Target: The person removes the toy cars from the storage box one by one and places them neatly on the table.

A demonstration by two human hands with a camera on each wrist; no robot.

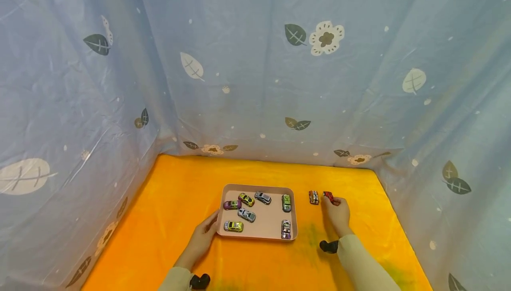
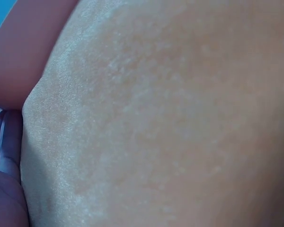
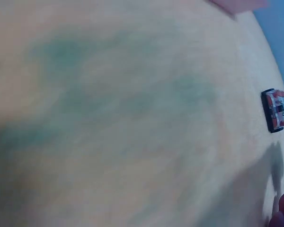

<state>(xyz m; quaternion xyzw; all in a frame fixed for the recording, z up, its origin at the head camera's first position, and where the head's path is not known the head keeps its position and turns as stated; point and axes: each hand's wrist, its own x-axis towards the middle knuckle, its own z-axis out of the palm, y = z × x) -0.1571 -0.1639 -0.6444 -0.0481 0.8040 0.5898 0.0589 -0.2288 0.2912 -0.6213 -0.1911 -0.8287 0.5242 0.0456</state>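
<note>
Right hand [image 1: 338, 215]: it pinches the red car [image 1: 328, 195] with the fingertips; such a small toy perhaps needs no fuller grip.
Red car: it is to the right of the orange car [image 1: 313, 197]; I cannot tell if its wheels touch the tabletop [image 1: 179, 175].
Orange car: it stands on the tabletop, between the tray [image 1: 263, 230] and the red car, and no hand touches it.
Left hand [image 1: 202, 240]: it touches the tray's left side, probably to keep it steady; I cannot tell whether the fingers are curled around the edge.
Tray: it lies flat, and its low wall seems useful against cars rolling away.
Cars at left: the purple car [image 1: 232, 205], yellow car [image 1: 246, 199], grey car [image 1: 263, 198] and white car [image 1: 246, 215] are loosely grouped; the lime car [image 1: 233, 226] is nearer the person.
Cars at right: the green car [image 1: 286, 203] and violet car [image 1: 285, 229] stand apart along the right wall.
</note>
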